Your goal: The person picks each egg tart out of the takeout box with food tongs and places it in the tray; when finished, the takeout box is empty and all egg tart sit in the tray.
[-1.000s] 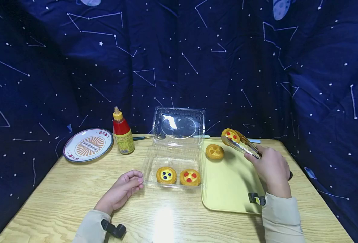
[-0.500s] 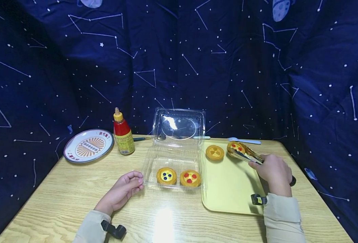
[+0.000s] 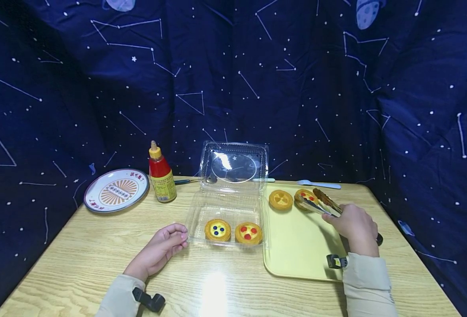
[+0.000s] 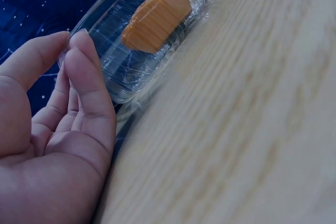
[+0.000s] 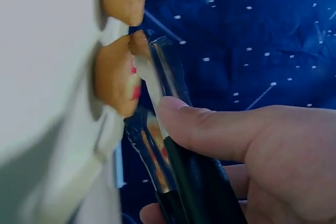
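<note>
A dark blue cloth (image 3: 257,79) with white stars hangs behind a pale wooden table (image 3: 83,259) with a wavy grain. A flat yellow tray (image 3: 301,246) lies on the right side. Beside it sits a clear, shiny plastic box (image 3: 227,207) with its lid up and two round tarts inside. A round plate (image 3: 116,190) and a red bottle (image 3: 161,174) stand to the left.

The right hand (image 3: 354,226) grips metal tongs (image 3: 321,203). The tongs pinch a ridged, red-dotted tart (image 3: 305,197) resting on the tray, just beside a plain one (image 3: 280,199).

The left hand (image 3: 160,248) lies loosely curled, with its fingertips (image 4: 79,51) touching the box.
</note>
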Available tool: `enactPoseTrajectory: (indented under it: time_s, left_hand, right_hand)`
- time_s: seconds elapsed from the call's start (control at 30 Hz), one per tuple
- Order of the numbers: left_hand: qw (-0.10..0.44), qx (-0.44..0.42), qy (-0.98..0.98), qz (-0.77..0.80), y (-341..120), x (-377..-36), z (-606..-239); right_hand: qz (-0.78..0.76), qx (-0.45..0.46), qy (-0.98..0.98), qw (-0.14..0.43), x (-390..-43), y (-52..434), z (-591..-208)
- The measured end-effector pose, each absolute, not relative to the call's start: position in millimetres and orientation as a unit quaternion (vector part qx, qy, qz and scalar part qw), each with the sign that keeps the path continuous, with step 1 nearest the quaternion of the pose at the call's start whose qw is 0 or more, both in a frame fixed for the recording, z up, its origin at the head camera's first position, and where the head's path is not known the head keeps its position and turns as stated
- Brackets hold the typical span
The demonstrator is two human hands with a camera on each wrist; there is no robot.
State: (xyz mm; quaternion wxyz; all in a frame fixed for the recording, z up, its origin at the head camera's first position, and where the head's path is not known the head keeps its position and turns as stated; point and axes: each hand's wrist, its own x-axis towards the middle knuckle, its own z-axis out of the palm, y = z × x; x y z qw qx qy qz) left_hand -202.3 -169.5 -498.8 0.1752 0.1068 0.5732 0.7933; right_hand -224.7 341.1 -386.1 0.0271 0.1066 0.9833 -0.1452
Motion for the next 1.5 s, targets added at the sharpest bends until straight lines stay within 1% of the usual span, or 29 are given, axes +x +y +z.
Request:
enactPoseTrajectory:
  time_s: [0.13,0.23,0.37,0.53,0.77,0.93,1.17,1.5]
  left_hand:
    - [0.177,0.104,0.574,0.792,-169.8,-202.1,-499.1]
    - [0.178,0.102,0.574,0.793,-170.0,-201.7,-498.7]
    - [0.178,0.102,0.574,0.792,-169.8,-201.1,-497.8]
    - [0.178,0.104,0.575,0.792,-169.8,-200.8,-497.9]
    - [0.177,0.109,0.574,0.792,-169.8,-201.6,-499.2]
    - [0.177,0.111,0.575,0.791,-170.5,-202.0,-499.5]
    - [0.176,0.113,0.574,0.792,-171.3,-201.3,-499.1]
    - [0.177,0.110,0.578,0.789,-170.9,-202.4,-499.2]
  right_hand:
    - [-0.147,0.085,0.985,-0.008,-217.3,334.5,-371.9]
    - [-0.144,0.063,0.986,-0.046,-211.2,326.4,-360.0]
    - [-0.143,0.038,0.986,-0.077,-204.5,316.7,-348.4]
    - [-0.162,0.007,0.981,-0.102,-198.1,303.6,-339.3]
    - [-0.194,-0.081,0.968,-0.139,-195.8,280.7,-335.6]
    - [-0.189,-0.118,0.965,-0.138,-197.1,259.9,-339.5]
    - [-0.173,-0.156,0.965,-0.119,-197.9,232.0,-351.2]
    - [-0.148,-0.195,0.964,-0.102,-199.4,207.1,-370.6]
